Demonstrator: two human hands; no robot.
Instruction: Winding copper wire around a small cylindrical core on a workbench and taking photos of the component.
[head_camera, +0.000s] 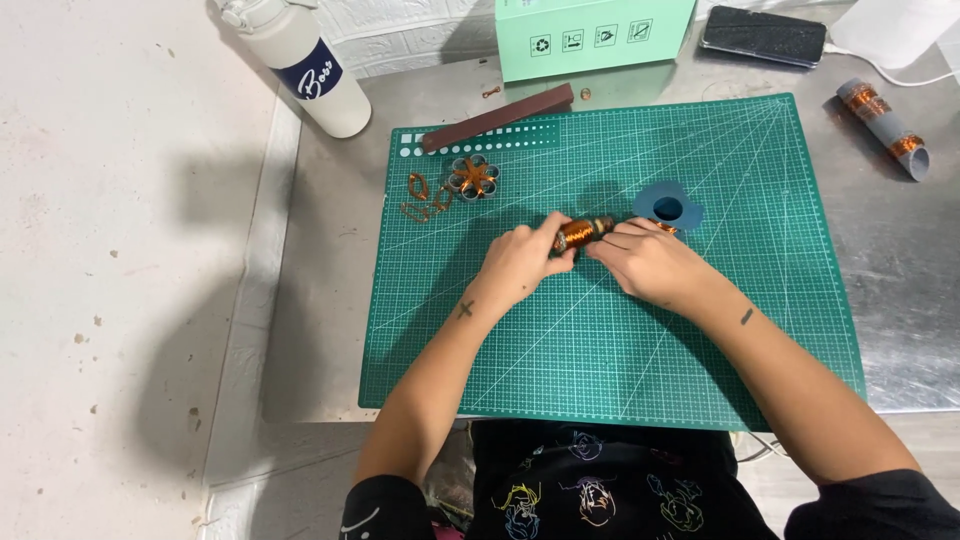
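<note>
Between your two hands, at the middle of the green cutting mat (600, 330), lies a short tube wound with copper wire (583, 232). Your left hand (520, 265) closes its fingers on the near-left end of this tube; your right hand (648, 262) closes on the opposite end, and the fingertips of both hands meet at the winding. The tube lies roughly level, just above the mat surface; contact with the mat cannot be confirmed.

Judged state of the work: the winding on the held tube covers most of its visible length, so this coil appears well advanced. Whether the wire end is secured cannot be told.

Just beyond your right hand lies a blue flower-shaped paper cut-out with a round hole (668, 208), apparently not yet fitted to anything. Beyond your left hand, well apart from the grip, sits a ring of small grey tubes with copper wire at its centre (473, 177), which looks already assembled. Loose copper wire loops (420, 198) lie just left of it. Far to the right of the grip, off the mat, a grey tube with two copper windings (886, 128) rests on the metal table (900, 300), set aside.
</note>
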